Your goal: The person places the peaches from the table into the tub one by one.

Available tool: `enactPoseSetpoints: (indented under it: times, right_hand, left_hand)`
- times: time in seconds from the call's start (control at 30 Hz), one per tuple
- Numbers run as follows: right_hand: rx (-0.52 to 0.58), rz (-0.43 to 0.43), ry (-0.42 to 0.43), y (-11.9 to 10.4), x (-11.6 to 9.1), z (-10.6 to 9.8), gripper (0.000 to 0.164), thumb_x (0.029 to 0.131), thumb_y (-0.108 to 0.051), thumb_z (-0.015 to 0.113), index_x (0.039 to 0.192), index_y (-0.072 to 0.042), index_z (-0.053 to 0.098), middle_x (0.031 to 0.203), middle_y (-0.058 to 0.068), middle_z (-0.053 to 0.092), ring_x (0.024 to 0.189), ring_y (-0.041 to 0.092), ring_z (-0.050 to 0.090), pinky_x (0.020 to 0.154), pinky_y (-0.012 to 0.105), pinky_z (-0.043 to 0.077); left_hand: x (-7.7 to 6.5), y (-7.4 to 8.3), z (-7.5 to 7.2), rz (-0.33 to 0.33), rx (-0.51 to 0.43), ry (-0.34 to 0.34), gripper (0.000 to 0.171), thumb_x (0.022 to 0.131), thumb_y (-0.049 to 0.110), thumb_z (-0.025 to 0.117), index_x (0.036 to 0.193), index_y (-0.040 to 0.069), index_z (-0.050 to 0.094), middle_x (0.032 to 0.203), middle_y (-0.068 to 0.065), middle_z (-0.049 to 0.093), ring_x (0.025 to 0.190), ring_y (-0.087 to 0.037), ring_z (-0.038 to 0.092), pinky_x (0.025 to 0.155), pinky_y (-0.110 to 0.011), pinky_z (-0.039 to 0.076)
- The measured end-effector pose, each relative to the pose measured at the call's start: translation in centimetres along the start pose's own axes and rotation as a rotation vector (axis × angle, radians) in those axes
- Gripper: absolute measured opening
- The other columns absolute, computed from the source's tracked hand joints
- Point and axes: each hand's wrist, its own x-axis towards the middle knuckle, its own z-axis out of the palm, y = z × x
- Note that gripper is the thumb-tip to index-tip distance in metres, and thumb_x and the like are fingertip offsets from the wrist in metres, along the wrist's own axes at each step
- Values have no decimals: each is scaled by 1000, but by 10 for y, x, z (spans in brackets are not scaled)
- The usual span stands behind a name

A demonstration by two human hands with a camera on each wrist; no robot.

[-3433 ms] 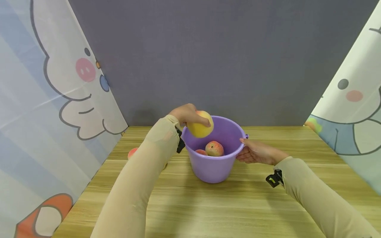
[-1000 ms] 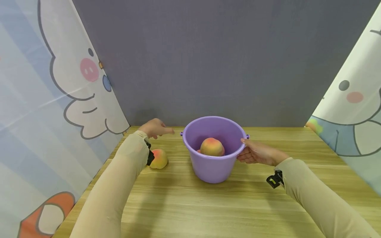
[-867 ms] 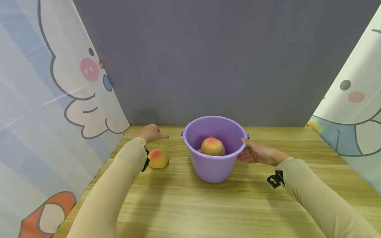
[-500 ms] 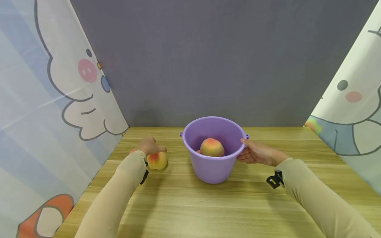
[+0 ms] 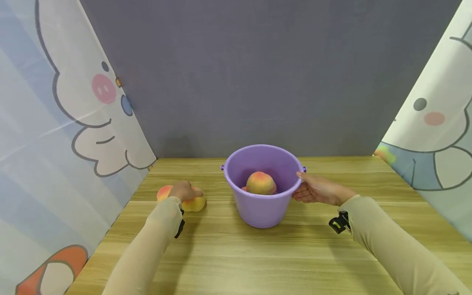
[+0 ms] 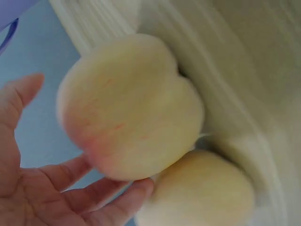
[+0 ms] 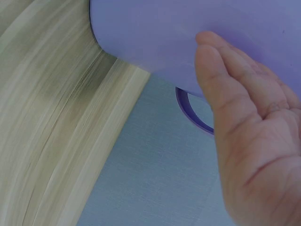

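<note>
My left hand (image 5: 182, 191) is at a yellow-and-red peach (image 5: 195, 204) on the table's left. In the left wrist view its fingers (image 6: 99, 190) reach the side of that peach (image 6: 127, 108), while the thumb stands apart from it. A second peach (image 5: 164, 192) lies close by, left of the hand. The purple bucket (image 5: 262, 211) stands upright mid-table, with a peach (image 5: 261, 183) on top of other fruit inside. My right hand (image 5: 322, 189) rests on the bucket's right side, thumb tip at the rim; its straight fingers (image 7: 230, 94) lie along the outer wall.
The wooden table (image 5: 236, 254) ends at a grey back panel (image 5: 236, 82). Cartoon-printed curtains (image 5: 73, 135) hang on both sides. In the right wrist view the bucket's purple handle (image 7: 190, 113) hangs behind the bucket.
A peach went from my left hand into the bucket. The left hand then moved left, coming down at a peach on the table. My right hand has stayed at the bucket.
</note>
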Motion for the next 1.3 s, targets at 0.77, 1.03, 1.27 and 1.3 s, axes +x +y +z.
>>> enactPoseSetpoints:
  times: [0.77,1.03,1.27,1.3]
  right_hand:
    - [8,31,-18,-1,2,-3,75,104,-40,12,132,28,24,134,43,37,128,52,33,107,55,28]
    - [16,26,-24,0,1,-3,76,104,-41,12,133,28,23,134,42,37,129,53,31,107,55,26]
    - [1,24,-25,0,0,-3,79,103,-44,13,132,28,24,134,42,37,128,52,34,107,55,28]
    - [-1,24,-26,0,0,-3,79,103,-44,13,132,28,24,134,42,37,128,52,34,107,55,28]
  left_hand:
    - [15,-19,10,30,14,-102,85,70,29,78,130,-18,41,127,-33,50,113,-43,52,91,-47,48]
    - [9,-16,3,-5,-83,-104,85,70,29,77,132,-17,40,121,-30,54,96,-37,58,74,-44,54]
    - [4,-11,-9,33,-236,-85,83,72,29,78,132,-14,40,107,-21,57,87,-28,56,72,-39,51]
    - [4,-10,-11,46,-255,-84,82,73,29,77,132,-14,40,107,-20,58,87,-28,56,72,-37,50]
